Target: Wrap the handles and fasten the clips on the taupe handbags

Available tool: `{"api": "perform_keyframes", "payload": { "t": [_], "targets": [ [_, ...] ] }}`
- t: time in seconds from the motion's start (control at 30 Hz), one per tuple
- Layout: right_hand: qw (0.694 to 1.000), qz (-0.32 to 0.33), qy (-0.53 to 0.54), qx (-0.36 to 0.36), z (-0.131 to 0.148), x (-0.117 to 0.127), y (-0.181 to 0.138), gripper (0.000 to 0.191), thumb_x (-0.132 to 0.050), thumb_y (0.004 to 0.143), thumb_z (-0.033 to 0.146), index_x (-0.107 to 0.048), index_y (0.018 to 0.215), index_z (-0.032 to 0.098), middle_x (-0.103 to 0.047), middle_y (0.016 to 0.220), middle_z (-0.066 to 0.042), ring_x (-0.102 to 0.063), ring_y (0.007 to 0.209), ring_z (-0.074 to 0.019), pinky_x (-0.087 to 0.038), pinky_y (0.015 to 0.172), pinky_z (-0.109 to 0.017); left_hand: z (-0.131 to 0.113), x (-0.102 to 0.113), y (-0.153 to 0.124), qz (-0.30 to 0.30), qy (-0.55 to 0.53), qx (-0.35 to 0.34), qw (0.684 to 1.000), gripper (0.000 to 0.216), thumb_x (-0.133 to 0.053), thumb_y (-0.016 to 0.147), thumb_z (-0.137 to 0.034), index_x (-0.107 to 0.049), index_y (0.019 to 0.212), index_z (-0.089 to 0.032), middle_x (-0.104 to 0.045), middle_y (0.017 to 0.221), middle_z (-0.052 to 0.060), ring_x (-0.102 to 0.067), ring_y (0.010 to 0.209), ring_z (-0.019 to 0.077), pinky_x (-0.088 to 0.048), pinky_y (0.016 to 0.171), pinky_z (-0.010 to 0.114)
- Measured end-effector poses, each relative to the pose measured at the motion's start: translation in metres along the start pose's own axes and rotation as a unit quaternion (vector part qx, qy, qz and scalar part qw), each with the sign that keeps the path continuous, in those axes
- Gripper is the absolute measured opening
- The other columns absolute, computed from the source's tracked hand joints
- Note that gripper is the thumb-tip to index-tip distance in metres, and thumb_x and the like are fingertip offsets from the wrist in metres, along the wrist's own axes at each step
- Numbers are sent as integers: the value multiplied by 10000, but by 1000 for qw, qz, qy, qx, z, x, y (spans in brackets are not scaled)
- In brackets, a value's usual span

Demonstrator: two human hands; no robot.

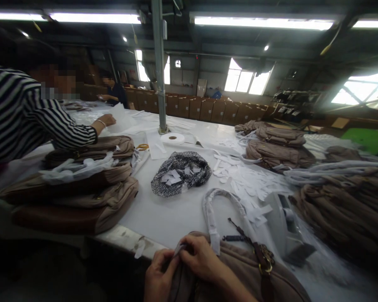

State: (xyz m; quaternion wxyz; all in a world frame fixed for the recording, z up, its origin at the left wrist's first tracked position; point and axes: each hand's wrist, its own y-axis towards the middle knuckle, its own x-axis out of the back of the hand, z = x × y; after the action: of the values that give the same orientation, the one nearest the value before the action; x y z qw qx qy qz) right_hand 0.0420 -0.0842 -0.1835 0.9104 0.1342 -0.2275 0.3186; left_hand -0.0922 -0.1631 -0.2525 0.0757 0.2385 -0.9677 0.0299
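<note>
A taupe fabric bag (239, 256) lies at the front edge of the table, partly under my hands. My left hand (160, 274) is closed, its thumb and fingers pinching the bag's near left end. Close beside it, my right hand (203, 259) is closed too, with thumb and forefinger bent over the same end. A small pale slip (179, 250) shows between the fingertips of both hands; its far part is hidden. The bag's handle (209, 209) is wrapped in white and arches away over the table. A dark brown strap with a metal ring (266, 266) hangs on its right side.
A speckled black-and-white cloth (164, 167) holding white slips lies mid-table. Many white strips (248, 180) spread beyond a grey tape dispenser (283, 226). Bags are stacked left (113, 199) and right (343, 205). A person in a striped sleeve (59, 121) works at left. A post (159, 63) rises behind.
</note>
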Motion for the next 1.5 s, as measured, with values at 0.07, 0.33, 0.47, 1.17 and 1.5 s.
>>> {"api": "perform_keyframes", "payload": {
  "t": [0.07,0.33,0.47,1.17,1.5],
  "targets": [
    [1000,-8,-9,-7,0,0,0,164,-530,728,108,-676,773,166,-599,642,26,-513,607,-95,-353,567,-180,0,1,-1,7,-4,-3,1000,291,-680,718,-446,-660,827,-176,-699,785,43,-665,779,216,-543,698,256],
    [999,-27,28,-37,0,-2,3,158,-515,688,99,-661,681,157,-538,578,45,-478,575,-83,-340,545,-180,4,-1,-7,-40,20,-88,995,229,-676,734,-407,-684,792,-186,-690,784,40,-666,757,195,-552,703,236],
    [981,-18,125,-149,-6,-12,7,147,-476,656,124,-616,618,148,-513,541,46,-468,480,-75,-340,452,-167,13,-4,-7,-103,110,-246,958,127,-635,785,-312,-716,821,-220,-696,799,33,-665,763,181,-559,688,231],
    [957,-8,258,-131,-24,-19,4,213,-567,777,327,-647,780,130,-519,542,38,-497,436,-85,-451,442,-203,-18,12,10,74,182,-130,972,240,-530,836,-435,-652,819,-229,-658,884,49,-606,908,230,-498,832,356],
    [949,-17,270,-163,-21,-29,3,449,-569,758,575,-639,738,132,-527,511,29,-474,390,-75,-410,395,-183,-13,17,12,124,161,-151,967,300,-511,826,-501,-659,778,-245,-644,917,51,-593,931,224,-511,824,310]
  ]
}}
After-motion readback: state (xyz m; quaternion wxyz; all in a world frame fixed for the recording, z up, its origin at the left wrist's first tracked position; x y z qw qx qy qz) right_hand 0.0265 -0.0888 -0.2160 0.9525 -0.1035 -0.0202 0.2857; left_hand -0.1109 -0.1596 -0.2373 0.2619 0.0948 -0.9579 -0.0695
